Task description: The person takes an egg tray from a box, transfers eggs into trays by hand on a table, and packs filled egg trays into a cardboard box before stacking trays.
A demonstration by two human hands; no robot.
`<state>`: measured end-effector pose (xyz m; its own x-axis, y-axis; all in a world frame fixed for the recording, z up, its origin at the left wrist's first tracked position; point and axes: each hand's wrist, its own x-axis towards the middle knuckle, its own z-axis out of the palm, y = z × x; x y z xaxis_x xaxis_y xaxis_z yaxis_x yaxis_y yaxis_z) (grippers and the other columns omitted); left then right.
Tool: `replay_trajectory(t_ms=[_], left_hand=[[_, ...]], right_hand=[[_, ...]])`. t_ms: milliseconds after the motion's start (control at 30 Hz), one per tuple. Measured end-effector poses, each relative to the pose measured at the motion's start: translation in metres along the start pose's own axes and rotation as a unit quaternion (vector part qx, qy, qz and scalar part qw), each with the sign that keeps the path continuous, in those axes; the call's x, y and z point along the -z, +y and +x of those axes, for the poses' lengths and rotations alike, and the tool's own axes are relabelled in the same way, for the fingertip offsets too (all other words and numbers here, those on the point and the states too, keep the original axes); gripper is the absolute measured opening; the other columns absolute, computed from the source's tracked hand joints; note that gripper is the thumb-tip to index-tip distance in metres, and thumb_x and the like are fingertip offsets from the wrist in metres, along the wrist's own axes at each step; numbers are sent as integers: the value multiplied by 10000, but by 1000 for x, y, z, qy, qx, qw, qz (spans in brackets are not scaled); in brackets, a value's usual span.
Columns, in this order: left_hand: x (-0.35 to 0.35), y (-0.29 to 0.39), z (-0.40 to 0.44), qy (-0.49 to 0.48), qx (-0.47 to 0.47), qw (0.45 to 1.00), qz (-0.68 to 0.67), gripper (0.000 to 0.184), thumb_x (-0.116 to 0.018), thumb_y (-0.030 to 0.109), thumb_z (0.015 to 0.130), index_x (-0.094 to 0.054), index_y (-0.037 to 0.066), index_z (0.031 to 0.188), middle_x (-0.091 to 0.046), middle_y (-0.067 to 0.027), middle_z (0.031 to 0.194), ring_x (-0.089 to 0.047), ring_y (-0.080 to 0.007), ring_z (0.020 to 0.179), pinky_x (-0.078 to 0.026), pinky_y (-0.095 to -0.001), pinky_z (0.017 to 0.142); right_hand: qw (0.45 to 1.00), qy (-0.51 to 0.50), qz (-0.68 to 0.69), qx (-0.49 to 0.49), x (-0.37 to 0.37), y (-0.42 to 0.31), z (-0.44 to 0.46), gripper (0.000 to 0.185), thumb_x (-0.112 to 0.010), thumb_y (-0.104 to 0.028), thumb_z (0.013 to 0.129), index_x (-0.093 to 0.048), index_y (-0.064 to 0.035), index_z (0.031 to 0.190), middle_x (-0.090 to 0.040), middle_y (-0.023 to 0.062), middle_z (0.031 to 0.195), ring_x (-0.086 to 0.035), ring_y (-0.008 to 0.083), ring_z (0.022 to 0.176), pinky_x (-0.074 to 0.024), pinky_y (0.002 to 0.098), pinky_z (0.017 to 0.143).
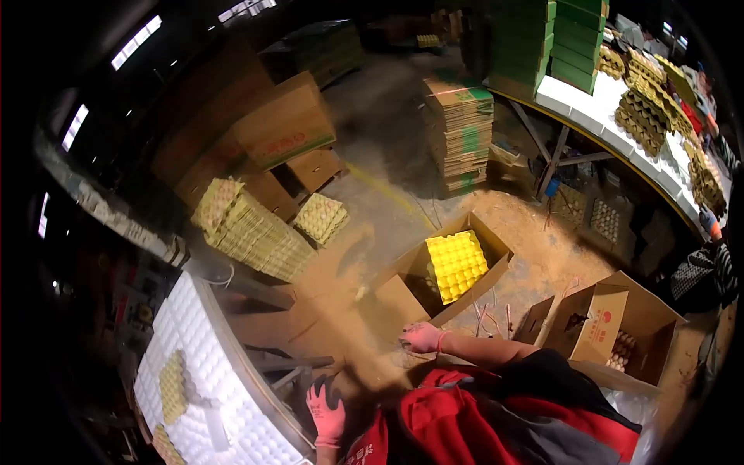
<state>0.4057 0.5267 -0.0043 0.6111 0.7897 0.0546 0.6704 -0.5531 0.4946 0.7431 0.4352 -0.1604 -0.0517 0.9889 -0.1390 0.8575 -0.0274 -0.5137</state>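
My left hand [325, 412], in a pink glove with dark fingertips, has its fingers apart beside the edge of the white egg-covered table [271, 391]. In a matching glove, my right hand [422, 338] is beside the near flap of an open cardboard carton [469, 304]. Its fingers look curled; what they hold, if anything, is hidden. Inside that carton a bright yellow egg tray [457, 265] sits at a tilt.
Another open carton [601, 322] with eggs inside stands at right. Stacked egg trays [260, 232] lean at left, near brown boxes [283, 120]. Flattened cartons [461, 136] are piled farther back. A co-worker's gloved hand [709, 222] is by the far egg table [573, 99].
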Motion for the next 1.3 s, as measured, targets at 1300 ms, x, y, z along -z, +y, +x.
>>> replay_trajectory(t_ms=[1300], left_hand=[[-376,9,449,-662,-85,731,-140,325,-530,112,968,-587,34,1278,-658,-84,1130,-624,-155,1021,-487,-295,904]], right_hand=[[188,451,397,-777,-147,239,118,944,-633,-566,841,-257,5,1491,-420,342,1405,-402,470,1327,-359,494,1093]])
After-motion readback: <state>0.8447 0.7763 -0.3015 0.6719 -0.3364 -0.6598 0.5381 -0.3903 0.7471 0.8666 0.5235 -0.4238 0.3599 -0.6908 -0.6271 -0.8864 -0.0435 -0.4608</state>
